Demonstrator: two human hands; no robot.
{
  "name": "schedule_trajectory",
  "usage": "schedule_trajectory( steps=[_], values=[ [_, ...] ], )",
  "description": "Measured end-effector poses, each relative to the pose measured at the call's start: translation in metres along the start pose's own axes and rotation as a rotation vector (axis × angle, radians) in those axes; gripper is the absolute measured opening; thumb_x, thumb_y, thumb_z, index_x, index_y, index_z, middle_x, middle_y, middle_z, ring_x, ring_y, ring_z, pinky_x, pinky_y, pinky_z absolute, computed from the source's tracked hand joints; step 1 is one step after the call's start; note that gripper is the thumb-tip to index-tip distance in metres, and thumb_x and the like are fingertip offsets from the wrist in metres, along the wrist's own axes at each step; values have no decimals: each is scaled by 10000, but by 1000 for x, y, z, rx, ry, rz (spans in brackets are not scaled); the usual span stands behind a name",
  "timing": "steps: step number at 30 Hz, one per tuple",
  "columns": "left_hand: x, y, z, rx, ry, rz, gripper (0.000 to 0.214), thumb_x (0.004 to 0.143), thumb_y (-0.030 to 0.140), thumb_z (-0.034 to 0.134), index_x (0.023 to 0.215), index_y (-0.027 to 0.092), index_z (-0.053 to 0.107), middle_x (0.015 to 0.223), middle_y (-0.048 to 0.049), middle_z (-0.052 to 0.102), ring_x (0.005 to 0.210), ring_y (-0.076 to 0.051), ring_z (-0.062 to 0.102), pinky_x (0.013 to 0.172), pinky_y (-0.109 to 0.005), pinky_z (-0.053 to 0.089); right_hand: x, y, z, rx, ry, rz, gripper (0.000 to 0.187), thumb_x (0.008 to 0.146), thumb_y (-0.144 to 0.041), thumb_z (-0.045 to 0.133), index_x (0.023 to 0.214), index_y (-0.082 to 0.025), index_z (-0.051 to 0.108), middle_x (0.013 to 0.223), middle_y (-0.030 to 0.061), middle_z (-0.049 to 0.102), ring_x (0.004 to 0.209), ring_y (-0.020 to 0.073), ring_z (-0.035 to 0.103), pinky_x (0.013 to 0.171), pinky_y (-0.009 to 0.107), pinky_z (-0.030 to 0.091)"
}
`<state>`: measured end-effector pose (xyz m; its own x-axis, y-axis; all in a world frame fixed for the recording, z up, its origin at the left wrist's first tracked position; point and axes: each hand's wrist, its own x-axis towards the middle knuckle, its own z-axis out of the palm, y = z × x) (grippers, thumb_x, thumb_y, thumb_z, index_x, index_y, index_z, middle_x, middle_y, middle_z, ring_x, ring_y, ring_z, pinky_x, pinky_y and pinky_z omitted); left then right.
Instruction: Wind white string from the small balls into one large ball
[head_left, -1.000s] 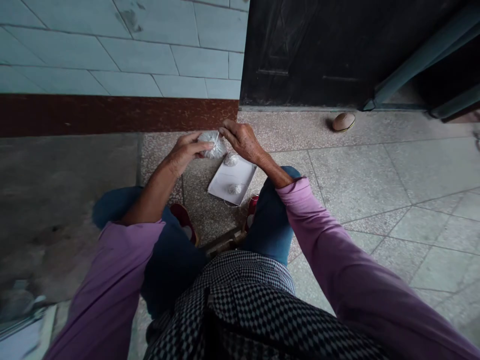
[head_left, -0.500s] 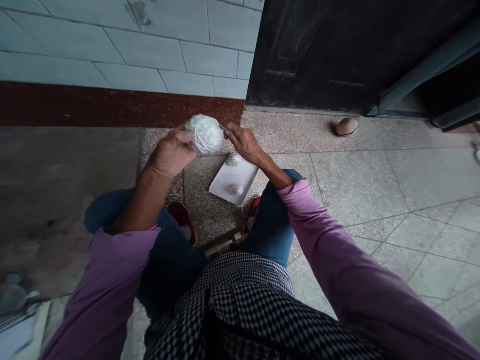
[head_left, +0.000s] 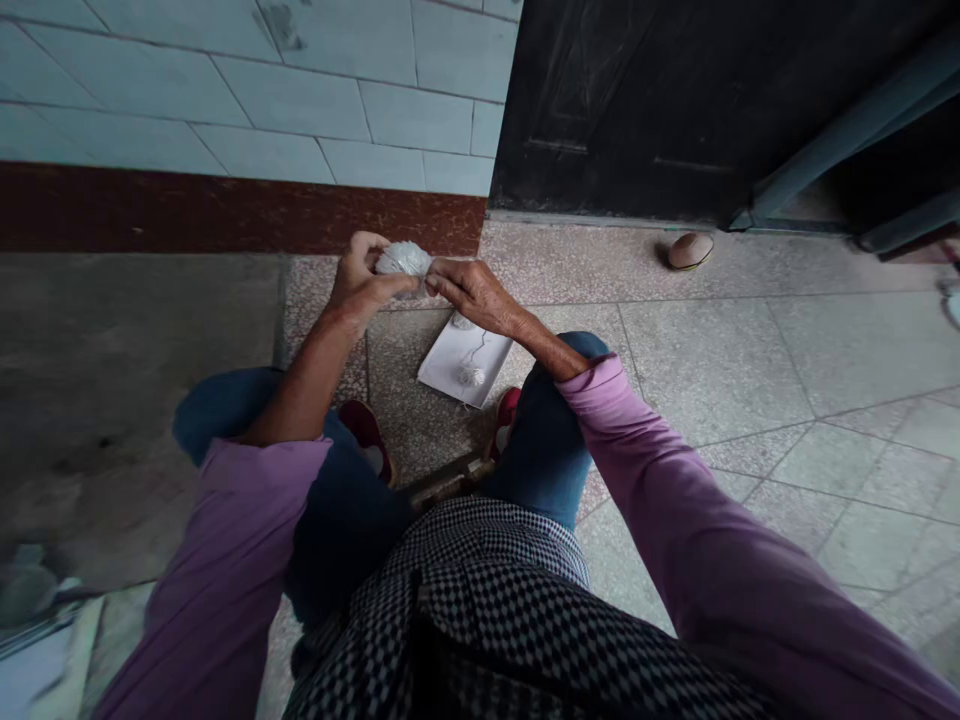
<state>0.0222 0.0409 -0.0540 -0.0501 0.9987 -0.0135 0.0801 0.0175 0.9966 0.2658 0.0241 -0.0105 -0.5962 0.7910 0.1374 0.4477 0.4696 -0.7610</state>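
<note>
A white ball of yarn (head_left: 405, 258) is held up in front of me above the floor. My left hand (head_left: 362, 278) grips it from the left, thumb and fingers around its side. At the ball's right edge is my right hand (head_left: 471, 290), its fingers pinched together, with the strand between them too fine to make out clearly. Below, a shallow white box (head_left: 444, 362) rests on the floor between my feet. Inside it are two smaller yarn balls, the nearer one (head_left: 471, 375) in plain sight and the farther one (head_left: 462, 321) partly hidden by my right hand.
A dark door (head_left: 600, 110) and a tiled wall (head_left: 292, 100) stand ahead. A rounded pinkish object (head_left: 690, 250) lies on the floor by the door. My knees flank the box, and papers (head_left: 37, 660) lie at the lower left.
The yarn ball has turned in my left hand, which now wraps further round it. My right hand has come left and slightly down, up against the ball.
</note>
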Motion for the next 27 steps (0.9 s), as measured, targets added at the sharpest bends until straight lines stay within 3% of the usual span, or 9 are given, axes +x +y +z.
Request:
schedule_trajectory(
  steps=[5, 9, 13, 16, 21, 24, 27],
  values=[
    [-15, 9, 0, 13, -292, -103, 571, 649, 330, 1042, 1151, 265, 776, 979, -14, 807, 953, -291, 786, 885, -403, 635, -3, 5, -18, -51, 88, 50, 623, 1333, -826, 592, 979, -320, 668, 986, 113, 753, 1066, 354, 720, 1053, 482, 589],
    [-28, 22, 1, -126, -405, -120, 581, 666, 365, 1025, 1200, 268, 818, 1105, -63, 868, 1047, -322, 811, 903, -407, 663, -2, 10, -19, -8, 144, 76, 605, 1345, -776, 653, 943, -323, 636, 932, 96, 726, 1042, 328, 706, 1014, 464, 568],
    [-33, 31, 6, -214, -437, -125, 647, 643, 407, 1014, 1225, 254, 776, 1142, -64, 867, 1122, -322, 773, 963, -416, 663, 3, 23, -16, 45, 198, 61, 648, 1376, -775, 623, 922, -316, 571, 903, 62, 678, 994, 274, 637, 974, 418, 532],
    [-26, 32, 4, -369, -365, -49, 679, 605, 397, 1018, 1218, 253, 766, 1248, -117, 897, 1293, -397, 776, 1051, -474, 691, 8, 32, -10, 27, 172, 56, 649, 1404, -746, 575, 933, -302, 532, 965, 54, 685, 985, 253, 629, 1011, 402, 524],
    [3, 20, -10, -530, -79, 32, 646, 668, 569, 1038, 1129, 289, 682, 1430, -142, 881, 1624, -446, 656, 1259, -583, 686, 8, 27, 15, -19, -7, 50, 508, 1438, -600, 547, 1060, -272, 630, 1077, 71, 748, 1048, 272, 684, 1104, 399, 523],
    [19, 4, -15, -450, 45, 68, 756, 671, 683, 1085, 1137, 294, 635, 1391, -123, 850, 1520, -402, 692, 1217, -581, 692, 6, 18, 29, 15, -110, -2, 476, 1416, -607, 604, 1092, -267, 679, 1089, 69, 768, 1050, 281, 713, 1105, 395, 534],
    [26, -12, -12, -291, 125, 107, 907, 648, 760, 1155, 1202, 291, 612, 1264, -71, 802, 1332, -336, 719, 1138, -535, 677, 4, 15, 35, 82, -172, -110, 551, 1416, -672, 541, 1090, -250, 680, 1072, 72, 762, 1014, 265, 702, 1082, 393, 545]
  ],
)
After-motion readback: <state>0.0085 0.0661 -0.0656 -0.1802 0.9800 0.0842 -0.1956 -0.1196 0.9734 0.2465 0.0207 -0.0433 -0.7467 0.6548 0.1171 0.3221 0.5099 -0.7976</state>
